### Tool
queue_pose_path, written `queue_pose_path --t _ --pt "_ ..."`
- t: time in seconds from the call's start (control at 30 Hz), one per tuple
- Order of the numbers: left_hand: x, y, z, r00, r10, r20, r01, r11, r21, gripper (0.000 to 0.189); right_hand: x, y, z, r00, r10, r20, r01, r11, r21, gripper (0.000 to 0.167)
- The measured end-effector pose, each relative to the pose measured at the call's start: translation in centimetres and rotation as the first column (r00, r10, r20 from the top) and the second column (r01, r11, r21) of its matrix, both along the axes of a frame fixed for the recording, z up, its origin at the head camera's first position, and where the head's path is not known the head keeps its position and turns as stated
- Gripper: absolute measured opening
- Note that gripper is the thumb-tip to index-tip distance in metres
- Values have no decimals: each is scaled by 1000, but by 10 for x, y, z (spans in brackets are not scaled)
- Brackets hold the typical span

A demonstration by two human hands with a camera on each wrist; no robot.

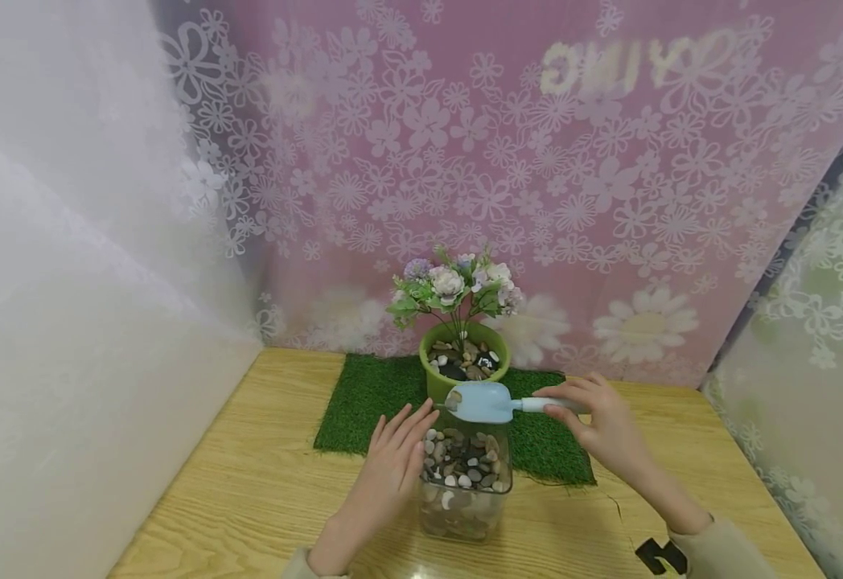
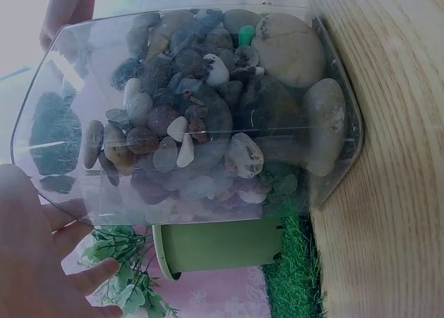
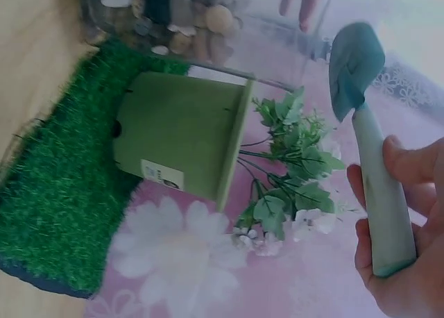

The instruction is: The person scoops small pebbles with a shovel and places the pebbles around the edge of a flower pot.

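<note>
My right hand (image 1: pixel 598 418) grips the pale handle of a light blue trowel (image 1: pixel 484 402), its blade pointing left with a pebble or two at the tip. The blade hangs between the green flower pot (image 1: pixel 432 378) and a clear plastic container (image 1: pixel 465 515) of mixed pebbles (image 1: pixel 468 458). In the right wrist view thumb and fingers wrap the trowel handle (image 3: pixel 385 200). My left hand (image 1: pixel 392 462) lies at the container's left rim with fingers extended, fingertips close to the trowel tip. Stones fill the lower part of the container (image 2: pixel 208 224) in the left wrist view.
Artificial flowers (image 1: pixel 458 285) stand in the pot among stones, on a green turf mat (image 1: pixel 371 402). Underneath is a wooden table (image 1: pixel 248 466). A pink floral curtain (image 1: pixel 421 161) hangs behind, and a black piece (image 1: pixel 660 555) lies by the right sleeve.
</note>
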State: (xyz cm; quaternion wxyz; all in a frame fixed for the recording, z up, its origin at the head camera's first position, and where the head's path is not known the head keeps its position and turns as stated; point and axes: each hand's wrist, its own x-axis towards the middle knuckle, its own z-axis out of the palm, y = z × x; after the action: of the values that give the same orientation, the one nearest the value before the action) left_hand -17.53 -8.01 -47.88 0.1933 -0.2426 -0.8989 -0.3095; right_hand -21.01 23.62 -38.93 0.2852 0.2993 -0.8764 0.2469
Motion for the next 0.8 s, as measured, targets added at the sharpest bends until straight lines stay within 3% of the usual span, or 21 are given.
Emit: queue_pose_path --t 0.27,0.53,0.8 --pt "0 -1 2 1000 -9 26 9 1000 9 47 -23 -9 4 991 -134 4 134 991 -10 22" --pt "0 -1 0 1000 -4 18 4 1000 -8 46 -57 -17 -18 985 -169 -34 169 985 -23 21" --pt "1 -1 1 1000 -3 18 2 1000 8 46 -78 -33 -30 976 -218 -26 219 975 36 22"
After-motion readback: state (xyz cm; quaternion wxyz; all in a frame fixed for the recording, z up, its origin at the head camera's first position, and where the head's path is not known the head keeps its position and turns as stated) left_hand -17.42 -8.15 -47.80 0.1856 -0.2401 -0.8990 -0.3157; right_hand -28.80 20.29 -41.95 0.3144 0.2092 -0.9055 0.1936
